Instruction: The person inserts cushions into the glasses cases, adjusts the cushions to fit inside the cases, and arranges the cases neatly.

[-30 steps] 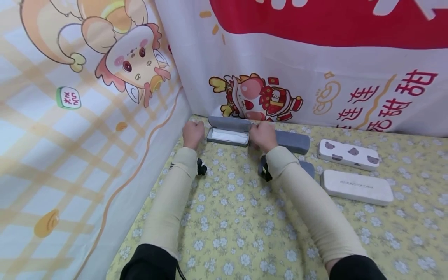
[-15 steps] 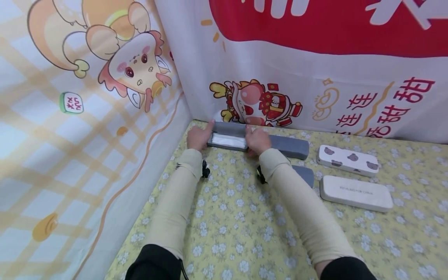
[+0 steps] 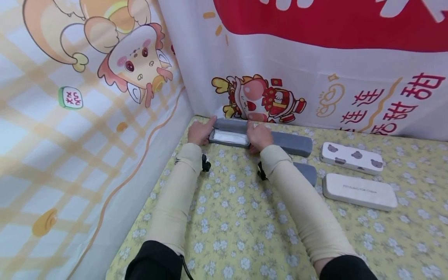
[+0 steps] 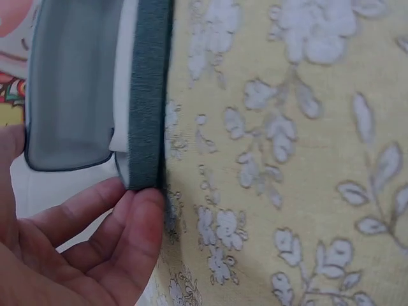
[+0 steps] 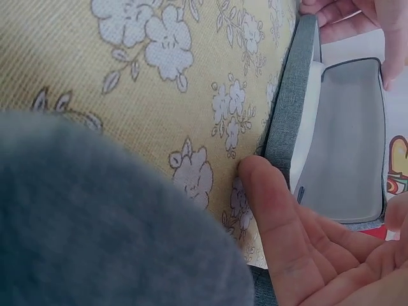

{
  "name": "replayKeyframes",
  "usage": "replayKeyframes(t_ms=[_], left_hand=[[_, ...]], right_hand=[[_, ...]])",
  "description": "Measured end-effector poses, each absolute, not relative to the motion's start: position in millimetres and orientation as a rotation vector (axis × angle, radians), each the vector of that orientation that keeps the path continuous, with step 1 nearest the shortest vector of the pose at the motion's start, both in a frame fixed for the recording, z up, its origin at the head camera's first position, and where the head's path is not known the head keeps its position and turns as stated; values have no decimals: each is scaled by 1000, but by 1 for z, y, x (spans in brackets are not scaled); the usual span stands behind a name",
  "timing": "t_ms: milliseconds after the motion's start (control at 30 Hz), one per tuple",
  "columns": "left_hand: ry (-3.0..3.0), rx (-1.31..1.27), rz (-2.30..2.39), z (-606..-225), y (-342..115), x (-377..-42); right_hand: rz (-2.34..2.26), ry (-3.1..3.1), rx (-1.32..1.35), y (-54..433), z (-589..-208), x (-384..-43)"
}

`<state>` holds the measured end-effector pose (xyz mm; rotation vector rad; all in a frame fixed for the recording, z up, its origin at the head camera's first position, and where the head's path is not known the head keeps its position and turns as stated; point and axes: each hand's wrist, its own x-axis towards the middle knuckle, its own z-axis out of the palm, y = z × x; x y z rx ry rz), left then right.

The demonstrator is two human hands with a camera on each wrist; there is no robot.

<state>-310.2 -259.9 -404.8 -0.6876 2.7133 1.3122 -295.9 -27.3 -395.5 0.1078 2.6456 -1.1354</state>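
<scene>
A grey glasses case (image 3: 230,124) stands with its lid raised at the back left of the table, a folded white cloth (image 3: 230,137) inside it. My left hand (image 3: 198,132) holds the left end: in the left wrist view its fingertips (image 4: 148,213) press the corner of the base (image 4: 148,95), and the thumb is at the lid's corner. My right hand (image 3: 259,136) holds the other end, a finger against the base (image 5: 293,102) and the thumb by the lid's edge. The lid's grey lining faces me.
A long grey case (image 3: 292,144) lies just right of my right hand, and another grey case (image 3: 307,173) is partly hidden by my right forearm. Farther right are a bear-print case (image 3: 350,155) and a white lettered case (image 3: 360,191). Printed cloth walls (image 3: 196,58) border the table.
A second ago my left hand was a fist apart from the case's left end; it has moved onto that end. Both thumbs have come up to the lid's corners. The lid remains raised.
</scene>
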Motion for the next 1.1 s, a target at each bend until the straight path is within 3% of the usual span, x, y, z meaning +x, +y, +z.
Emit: replayKeyframes(t_ms=[567, 1100], left_hand=[[2446, -706, 1660, -400, -266, -302], [2379, -613, 1663, -401, -276, -299]], right_hand=[[-1188, 2688, 78, -30, -394, -290], [-1183, 2655, 86, -31, -392, -286]])
